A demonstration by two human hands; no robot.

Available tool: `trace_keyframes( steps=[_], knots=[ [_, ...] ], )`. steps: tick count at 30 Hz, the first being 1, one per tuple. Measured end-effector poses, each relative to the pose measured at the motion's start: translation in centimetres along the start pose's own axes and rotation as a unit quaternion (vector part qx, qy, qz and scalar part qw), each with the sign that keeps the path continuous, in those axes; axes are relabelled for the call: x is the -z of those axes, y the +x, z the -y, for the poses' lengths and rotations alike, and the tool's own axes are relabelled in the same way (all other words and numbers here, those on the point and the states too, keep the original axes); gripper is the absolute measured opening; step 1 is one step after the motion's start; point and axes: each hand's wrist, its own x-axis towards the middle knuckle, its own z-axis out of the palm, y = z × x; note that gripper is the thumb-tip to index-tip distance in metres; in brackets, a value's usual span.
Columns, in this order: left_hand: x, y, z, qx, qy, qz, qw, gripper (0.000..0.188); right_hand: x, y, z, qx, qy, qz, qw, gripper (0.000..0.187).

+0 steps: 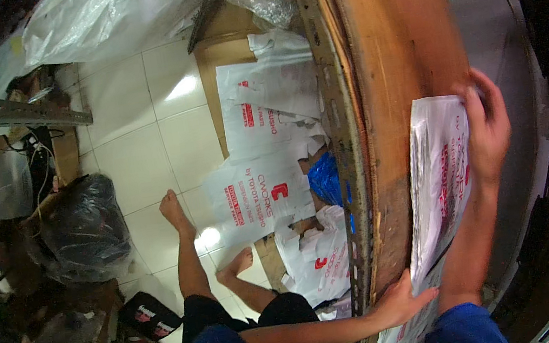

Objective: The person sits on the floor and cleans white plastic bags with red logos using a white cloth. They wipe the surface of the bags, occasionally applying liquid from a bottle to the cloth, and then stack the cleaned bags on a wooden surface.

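Note:
A flat stack of white plastic bags (pixel 437 168) with red print lies along the brown wooden shelf board (pixel 389 34) on the right. My right hand (pixel 489 132) is closed at the stack's far right side, its fingers curled around the edge. Nearer to me, my left hand (pixel 400 300) grips the stack's left edge, with one digit stretched across the top. Part of the grip of each hand is hidden by the bags and the hands themselves.
Below the board's metal edge (pixel 343 182), loose white printed sheets (pixel 250 200) lie over cardboard, beside a blue plastic bundle (pixel 324 180). My bare feet stand on white floor tiles (pixel 138 163). At left are a black bagged bundle (pixel 84 228) and cluttered metal racking (pixel 24 113).

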Motion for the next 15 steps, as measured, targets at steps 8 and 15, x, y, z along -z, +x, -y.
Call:
trace_keyframes(
  steps=[8,15],
  knots=[
    [28.0,-3.7,-7.3,0.060,0.078,0.120,0.988,0.033,-15.7,-17.4,9.4,-0.121,0.174,0.188,0.959,0.024],
    [55.1,-1.7,2.1,0.055,0.316,-0.170,0.932,0.030,-40.0,-15.8,-10.2,-0.182,0.038,0.198,0.963,0.041]
  ],
)
